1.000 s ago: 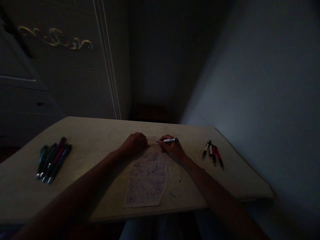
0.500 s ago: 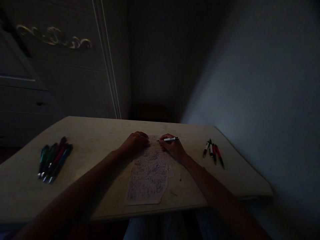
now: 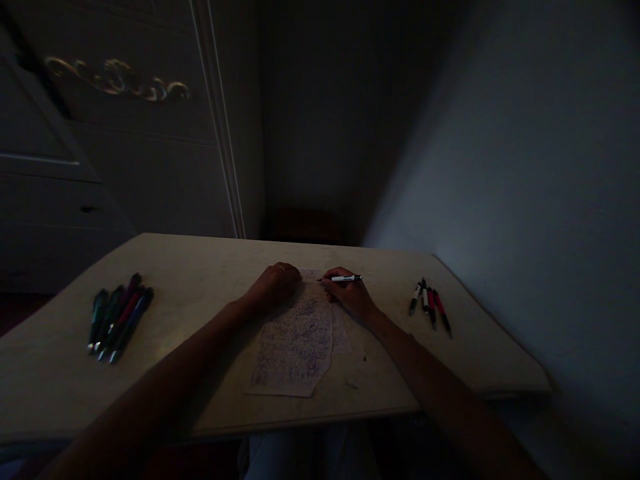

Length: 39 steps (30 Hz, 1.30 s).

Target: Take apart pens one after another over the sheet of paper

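My right hand (image 3: 349, 293) is closed around a white pen with a dark tip and end (image 3: 346, 278), its point at the far part of the papers. A sheet of paper (image 3: 294, 353) densely covered in blue-purple scribbles lies in front of me, one near corner cut or torn off. Beneath it, a second sheet (image 3: 342, 333) shows along the right side and at the far end. My left hand (image 3: 278, 285), with a ring on one finger, has its curled fingers at the scribbled sheet's far left edge; the thumb is hidden.
Several dark and coloured pens (image 3: 120, 320) lie bunched on the table's left. Several white and red pens (image 3: 430, 303) lie at the right. Small dark bits (image 3: 352, 385) dot the pale table (image 3: 210, 267). A wall (image 3: 550, 200) borders the right, a cabinet (image 3: 150, 167) the far left.
The upper sheet's near end has shifted left and slightly away from me, and more of the sheet below shows. My left fingers are drawn in more. The pen stays in my right hand.
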Each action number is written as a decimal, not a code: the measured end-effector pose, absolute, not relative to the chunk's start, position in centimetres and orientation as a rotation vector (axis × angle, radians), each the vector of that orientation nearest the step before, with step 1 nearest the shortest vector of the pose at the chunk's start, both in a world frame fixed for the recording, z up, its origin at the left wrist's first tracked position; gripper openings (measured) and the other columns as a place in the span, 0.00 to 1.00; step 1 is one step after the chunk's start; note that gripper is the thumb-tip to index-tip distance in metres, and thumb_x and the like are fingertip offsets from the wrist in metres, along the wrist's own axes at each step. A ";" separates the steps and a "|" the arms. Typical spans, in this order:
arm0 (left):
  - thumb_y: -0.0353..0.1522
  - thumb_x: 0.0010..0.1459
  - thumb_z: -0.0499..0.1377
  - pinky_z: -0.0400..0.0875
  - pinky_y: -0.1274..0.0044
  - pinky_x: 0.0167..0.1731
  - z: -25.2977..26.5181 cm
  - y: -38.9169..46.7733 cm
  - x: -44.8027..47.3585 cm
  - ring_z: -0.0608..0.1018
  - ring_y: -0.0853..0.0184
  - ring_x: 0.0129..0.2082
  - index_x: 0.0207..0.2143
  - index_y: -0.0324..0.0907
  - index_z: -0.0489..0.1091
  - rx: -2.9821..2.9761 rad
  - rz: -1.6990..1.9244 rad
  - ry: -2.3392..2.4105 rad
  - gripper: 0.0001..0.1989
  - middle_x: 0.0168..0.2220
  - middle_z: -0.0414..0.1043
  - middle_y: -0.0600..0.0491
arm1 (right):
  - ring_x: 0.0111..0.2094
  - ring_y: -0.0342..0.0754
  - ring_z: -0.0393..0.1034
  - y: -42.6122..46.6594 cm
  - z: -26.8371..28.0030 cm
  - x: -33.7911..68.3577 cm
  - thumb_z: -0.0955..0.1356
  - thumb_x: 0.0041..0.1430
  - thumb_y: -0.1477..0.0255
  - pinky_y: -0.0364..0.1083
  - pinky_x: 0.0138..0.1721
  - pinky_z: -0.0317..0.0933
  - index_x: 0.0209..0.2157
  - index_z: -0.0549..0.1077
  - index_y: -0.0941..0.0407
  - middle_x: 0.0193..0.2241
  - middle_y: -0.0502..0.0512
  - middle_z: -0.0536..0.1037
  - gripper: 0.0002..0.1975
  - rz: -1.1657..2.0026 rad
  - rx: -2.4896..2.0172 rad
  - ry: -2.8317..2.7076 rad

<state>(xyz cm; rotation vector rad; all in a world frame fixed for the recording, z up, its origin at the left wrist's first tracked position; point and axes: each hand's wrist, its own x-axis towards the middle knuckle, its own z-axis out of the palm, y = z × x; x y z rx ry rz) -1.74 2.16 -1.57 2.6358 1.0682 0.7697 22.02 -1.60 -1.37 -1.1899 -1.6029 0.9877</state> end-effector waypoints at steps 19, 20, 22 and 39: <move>0.35 0.62 0.55 0.71 0.67 0.51 -1.6 2.3 -1.8 0.77 0.61 0.47 0.41 0.45 0.79 2.589 0.759 1.027 0.13 0.46 0.78 0.46 | 0.16 0.39 0.63 -1.6 -1.1 22.2 0.70 0.49 0.63 0.38 0.18 0.58 0.34 0.73 0.57 0.18 0.46 0.72 0.13 1.102 -1.197 -1.437; 0.35 0.61 0.56 0.72 0.68 0.50 -1.6 2.3 -1.8 0.77 0.61 0.47 0.41 0.45 0.79 2.585 0.759 1.032 0.12 0.46 0.78 0.47 | 0.16 0.39 0.63 -1.6 -1.1 22.2 0.69 0.49 0.64 0.38 0.18 0.58 0.35 0.73 0.57 0.18 0.45 0.71 0.13 1.093 -1.199 -1.444; 0.37 0.61 0.57 0.72 0.68 0.50 -1.6 2.4 -1.8 0.78 0.61 0.47 0.42 0.45 0.78 2.589 0.771 1.033 0.12 0.46 0.78 0.46 | 0.17 0.39 0.63 -1.5 -1.1 22.2 0.70 0.48 0.64 0.38 0.18 0.58 0.35 0.73 0.57 0.18 0.45 0.71 0.14 1.080 -1.196 -1.451; 0.35 0.63 0.54 0.66 0.62 0.52 -1.9 2.1 -1.4 0.74 0.57 0.51 0.50 0.47 0.75 2.706 0.653 1.122 0.16 0.51 0.74 0.45 | 0.15 0.41 0.66 -1.8 -0.7 22.1 0.71 0.47 0.60 0.38 0.15 0.61 0.28 0.72 0.57 0.17 0.49 0.74 0.14 1.061 -1.287 -1.425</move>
